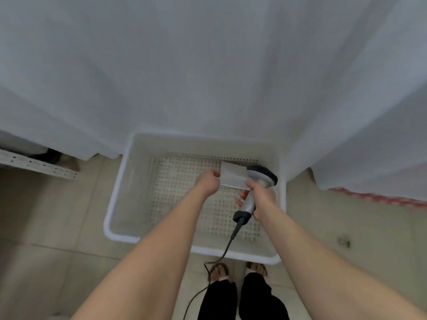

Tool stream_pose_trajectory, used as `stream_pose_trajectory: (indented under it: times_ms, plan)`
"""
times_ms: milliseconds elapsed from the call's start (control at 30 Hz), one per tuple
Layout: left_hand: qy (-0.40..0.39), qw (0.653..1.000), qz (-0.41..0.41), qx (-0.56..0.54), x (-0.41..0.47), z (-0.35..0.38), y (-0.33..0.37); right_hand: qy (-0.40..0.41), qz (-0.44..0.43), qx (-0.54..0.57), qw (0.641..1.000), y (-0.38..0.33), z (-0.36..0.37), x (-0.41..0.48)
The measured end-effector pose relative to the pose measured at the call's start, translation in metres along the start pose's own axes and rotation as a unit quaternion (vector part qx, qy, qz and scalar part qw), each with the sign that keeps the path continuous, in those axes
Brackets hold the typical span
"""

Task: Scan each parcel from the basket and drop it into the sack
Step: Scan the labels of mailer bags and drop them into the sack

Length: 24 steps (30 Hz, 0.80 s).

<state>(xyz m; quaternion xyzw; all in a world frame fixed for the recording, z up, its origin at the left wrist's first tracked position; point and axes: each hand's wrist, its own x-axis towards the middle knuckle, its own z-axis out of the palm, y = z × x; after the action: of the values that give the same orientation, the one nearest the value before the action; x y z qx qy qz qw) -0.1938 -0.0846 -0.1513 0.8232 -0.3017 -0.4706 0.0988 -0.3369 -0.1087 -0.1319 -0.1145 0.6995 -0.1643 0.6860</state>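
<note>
My left grip (209,182) pinches the parcel (232,175) above the basket (115,204), my right grip (263,195) clasping the scanner (263,174) at its three o'clock.

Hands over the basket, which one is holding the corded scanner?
The right hand grips the scanner by its grey handle. The left hand instead pinches a small white parcel, held up against the scanner's head.

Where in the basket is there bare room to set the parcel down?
The basket floor is bare along its left wall and near rim. It is crowded at the far right, where the left hand holds the parcel beside the scanner in the right hand.
</note>
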Motion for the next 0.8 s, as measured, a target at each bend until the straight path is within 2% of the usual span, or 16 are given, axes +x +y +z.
stream_pose_trajectory:
  times_ms: [267, 500, 633, 800]
  plan:
    - [-0.054, 0.998, 0.01, 0.031, 0.17, 0.106, -0.056, 0.003, 0.011, -0.028, 1.0, 0.04, -0.003, 0.203]
    - [-0.021, 0.999, -0.014, -0.046, 0.281, 0.156, -0.089, -0.003, -0.053, -0.126, 0.991, 0.047, 0.007, 0.339]
    - [0.002, 0.993, -0.057, -0.105, 0.324, 0.167, -0.105, 0.005, -0.074, -0.156, 0.985, 0.052, 0.007, 0.386]
    - [0.015, 0.981, -0.096, -0.171, 0.335, 0.17, -0.126, -0.057, -0.043, -0.181, 0.981, 0.072, 0.015, 0.391]
